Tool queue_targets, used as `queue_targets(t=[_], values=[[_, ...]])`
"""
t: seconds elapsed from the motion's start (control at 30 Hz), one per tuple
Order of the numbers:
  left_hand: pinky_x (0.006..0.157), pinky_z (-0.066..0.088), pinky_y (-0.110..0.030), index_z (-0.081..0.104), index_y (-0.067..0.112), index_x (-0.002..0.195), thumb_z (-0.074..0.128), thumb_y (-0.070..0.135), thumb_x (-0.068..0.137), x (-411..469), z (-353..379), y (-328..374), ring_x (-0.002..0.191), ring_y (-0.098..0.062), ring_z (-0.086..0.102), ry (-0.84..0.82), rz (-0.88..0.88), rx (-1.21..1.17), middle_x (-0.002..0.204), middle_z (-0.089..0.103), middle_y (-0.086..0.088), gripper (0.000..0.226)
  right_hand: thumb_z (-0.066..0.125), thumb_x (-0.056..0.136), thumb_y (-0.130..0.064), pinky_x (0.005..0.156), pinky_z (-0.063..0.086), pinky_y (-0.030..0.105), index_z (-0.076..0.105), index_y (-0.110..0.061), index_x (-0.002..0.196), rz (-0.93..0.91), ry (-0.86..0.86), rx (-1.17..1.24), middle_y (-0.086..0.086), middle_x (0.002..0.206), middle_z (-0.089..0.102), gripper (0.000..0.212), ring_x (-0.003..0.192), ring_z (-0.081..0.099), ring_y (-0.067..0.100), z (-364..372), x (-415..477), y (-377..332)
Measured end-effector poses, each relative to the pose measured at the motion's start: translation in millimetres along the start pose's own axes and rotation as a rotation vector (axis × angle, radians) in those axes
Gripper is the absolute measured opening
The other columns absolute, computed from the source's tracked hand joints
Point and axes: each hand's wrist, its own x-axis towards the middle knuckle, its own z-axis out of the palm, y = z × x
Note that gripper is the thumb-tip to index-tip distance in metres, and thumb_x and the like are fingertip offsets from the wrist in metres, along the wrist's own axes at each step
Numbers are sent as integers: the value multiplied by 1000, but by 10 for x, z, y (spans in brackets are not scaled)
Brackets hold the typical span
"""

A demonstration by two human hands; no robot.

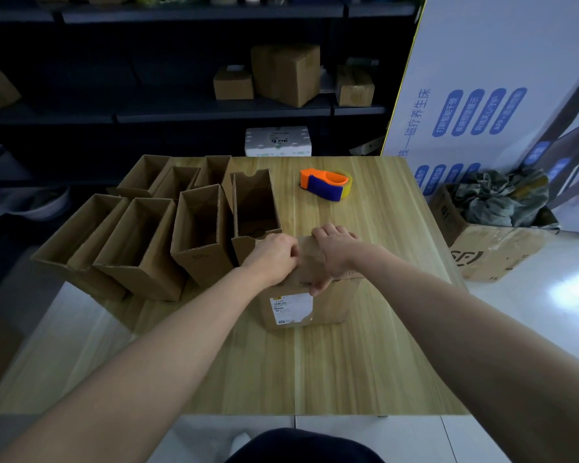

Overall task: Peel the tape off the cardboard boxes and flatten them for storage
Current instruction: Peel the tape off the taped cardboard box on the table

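Note:
A closed cardboard box (328, 304) with a white label on its near face stands in the middle of the wooden table (348, 369). My left hand (274, 257) lies on the box's top left part with its fingers curled at the centre seam; whether it pinches tape I cannot tell. My right hand (335, 253) rests on the top right part, fingers over the far edge and thumb hooked on the near edge. Several open, empty cardboard boxes (201, 235) stand upright to the left.
An orange and blue tape dispenser (325, 183) lies at the far right of the table. A cardboard box with crumpled material (488, 228) sits on the floor to the right. Dark shelves with boxes (284, 73) stand behind, and a large white printed carton (495, 95) at the right.

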Motion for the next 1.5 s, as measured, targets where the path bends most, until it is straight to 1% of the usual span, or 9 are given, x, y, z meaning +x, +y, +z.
queue_targets(t=[0.1,0.23,0.43,0.53,0.63,0.87,1.0,1.1,1.5], values=[[87,49,-33,70,15,99,62,18,88,-34,-81,-118,97,-15,57,-50,44,-12,104,60,0,13,82,54,-60,114,25,45,17,-13,149,-3,-11,-8,4,146,26,124,137,24,27,-22,6,-4],[91,41,-23,66,16,112,62,23,89,-120,-206,-330,107,-12,51,-44,44,33,116,54,3,24,82,56,-59,117,17,51,10,-14,151,18,-50,-46,5,153,19,127,142,18,29,-68,46,-46],[103,32,-24,56,16,129,65,28,88,-216,-316,-519,126,-12,42,-164,35,65,139,45,5,44,79,61,-58,117,4,56,3,-16,153,-11,-92,-57,7,159,8,126,147,4,31,-94,113,-171],[102,34,-23,59,15,125,64,26,88,-202,-337,-556,123,-11,45,-167,61,71,136,48,4,39,79,62,-57,119,6,51,3,-13,153,-54,-101,-36,8,159,8,126,147,5,30,-95,147,-249],[98,36,-21,59,12,123,62,24,89,-192,-356,-586,119,-13,47,-174,86,84,133,49,2,36,82,61,-52,116,17,45,8,-14,152,-51,-100,-8,8,157,15,124,145,14,30,-126,159,-284],[91,44,-22,56,17,122,58,19,92,-205,-339,-655,110,-11,50,-139,64,87,126,48,3,31,83,61,-50,114,23,45,10,-15,152,-42,-104,0,8,154,19,122,143,19,30,-130,156,-290],[78,46,-18,51,17,127,56,18,94,-252,-248,-690,96,-9,56,-82,-8,-50,115,60,0,34,83,62,-49,114,23,44,11,-15,152,-40,-101,17,6,154,19,120,143,18,29,-143,147,-278],[83,46,-20,48,20,134,57,22,93,-261,-213,-738,99,-9,55,-45,-55,-164,117,58,2,42,84,61,-48,114,23,44,10,-14,152,-37,-108,10,7,155,17,121,143,18,30,-152,167,-286],[73,41,-18,64,18,101,59,20,92,-129,-184,-693,92,-8,56,20,-108,-159,100,61,4,11,84,57,-52,114,23,46,10,-16,152,-38,-108,3,7,155,17,126,143,17,31,-126,250,-266]])
